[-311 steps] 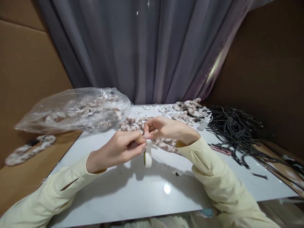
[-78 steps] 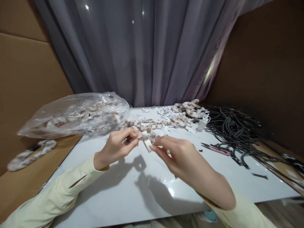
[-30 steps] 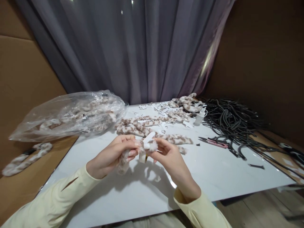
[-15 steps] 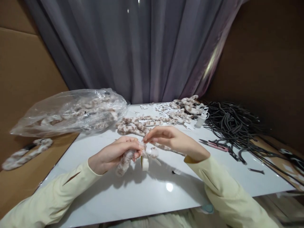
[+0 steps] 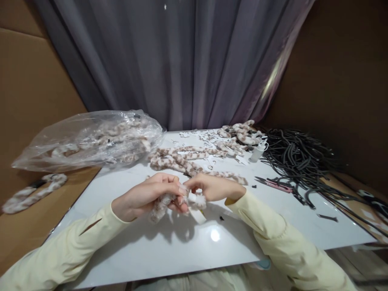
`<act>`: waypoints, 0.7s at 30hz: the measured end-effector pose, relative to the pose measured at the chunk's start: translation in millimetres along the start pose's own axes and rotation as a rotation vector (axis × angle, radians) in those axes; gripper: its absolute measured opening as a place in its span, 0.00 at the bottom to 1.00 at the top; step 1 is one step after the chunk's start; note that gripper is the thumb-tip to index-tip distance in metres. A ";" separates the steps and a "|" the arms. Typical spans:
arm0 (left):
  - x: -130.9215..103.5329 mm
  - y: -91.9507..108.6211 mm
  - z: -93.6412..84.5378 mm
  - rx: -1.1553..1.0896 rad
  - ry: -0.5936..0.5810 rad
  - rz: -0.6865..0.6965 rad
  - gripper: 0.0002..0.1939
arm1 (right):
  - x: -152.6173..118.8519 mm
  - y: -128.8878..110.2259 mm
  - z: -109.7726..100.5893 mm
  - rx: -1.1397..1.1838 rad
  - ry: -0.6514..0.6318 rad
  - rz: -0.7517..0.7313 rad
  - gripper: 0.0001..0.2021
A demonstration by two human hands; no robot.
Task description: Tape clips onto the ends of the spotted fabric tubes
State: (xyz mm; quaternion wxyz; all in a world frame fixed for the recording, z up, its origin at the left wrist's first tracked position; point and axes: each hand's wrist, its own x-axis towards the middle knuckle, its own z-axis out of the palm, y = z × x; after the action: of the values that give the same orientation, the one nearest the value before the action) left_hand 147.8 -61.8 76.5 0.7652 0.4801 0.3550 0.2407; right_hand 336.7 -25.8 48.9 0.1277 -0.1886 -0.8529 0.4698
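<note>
My left hand (image 5: 148, 197) is closed around a fuzzy white-and-brown plush strip (image 5: 159, 211), whose bulk hangs below the palm. My right hand (image 5: 214, 187) meets it in front of me, thumb and fingers pinched at the strip's other end. Around that end sits a white band, and a pale flat tab (image 5: 197, 216) with a bit of yellow dangles beneath. The exact grip of the right fingertips is partly hidden. Behind the hands lie more plush strips (image 5: 169, 161) on the white table (image 5: 169, 254).
A clear plastic bag (image 5: 91, 137) of plush loops stands at left, with one loop (image 5: 36, 194) on cardboard below it. To the right are black cords (image 5: 297, 157), pink-handled thread snips (image 5: 275, 184) and a squeeze bottle (image 5: 257, 152). Metal rings (image 5: 209, 137) lie scattered at the back.
My right hand has come down and its raised fingers have closed in at the strip's end beside my left hand. The pale tab has swung to the right.
</note>
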 end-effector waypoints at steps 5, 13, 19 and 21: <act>-2.0 1.6 0.7 0.090 0.015 0.055 0.09 | 2.5 4.7 9.2 -0.369 0.332 -0.073 0.15; -7.9 3.4 2.4 0.287 -0.039 -0.020 0.10 | 2.9 20.2 11.9 -0.597 0.862 -0.248 0.13; -6.9 4.0 3.4 0.367 -0.009 -0.062 0.11 | -3.2 1.6 10.5 -0.492 0.903 -0.226 0.12; -6.1 4.2 3.3 0.397 -0.009 -0.067 0.12 | -5.5 -4.4 10.4 -0.495 0.895 -0.242 0.11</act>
State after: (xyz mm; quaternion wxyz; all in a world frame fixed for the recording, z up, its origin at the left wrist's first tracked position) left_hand 146.4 -66.1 83.2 0.6648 0.6105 0.4078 0.1380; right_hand 336.6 -38.3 47.0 0.4844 -0.2954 -0.8162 0.1096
